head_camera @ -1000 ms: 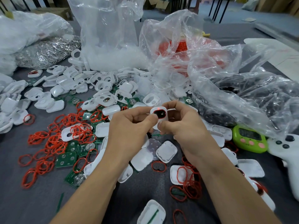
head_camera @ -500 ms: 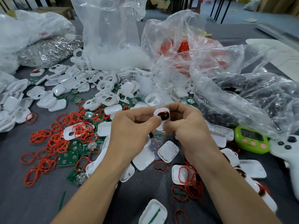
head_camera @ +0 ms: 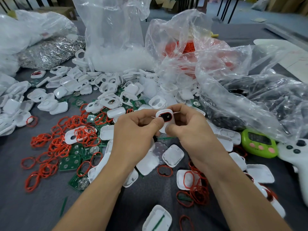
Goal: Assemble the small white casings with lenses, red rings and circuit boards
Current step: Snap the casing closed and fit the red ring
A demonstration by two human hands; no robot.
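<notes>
Both hands hold one white casing (head_camera: 168,124) above the cluttered tabletop (head_camera: 33,205). The left hand (head_camera: 133,139) has its fingers (head_camera: 143,114) curled round the casing's left side, thumb pressed beside the fitted red ring (head_camera: 159,116) and dark lens (head_camera: 166,116). The right hand (head_camera: 195,139) pinches its right side and lower end. Loose rings (head_camera: 56,144), circuit boards (head_camera: 70,162) and spare casings (head_camera: 108,90) crowd in on all sides, and bare cloth shows only at the near left. Compared with half a second ago, the grip and the casing's place are almost unchanged.
</notes>
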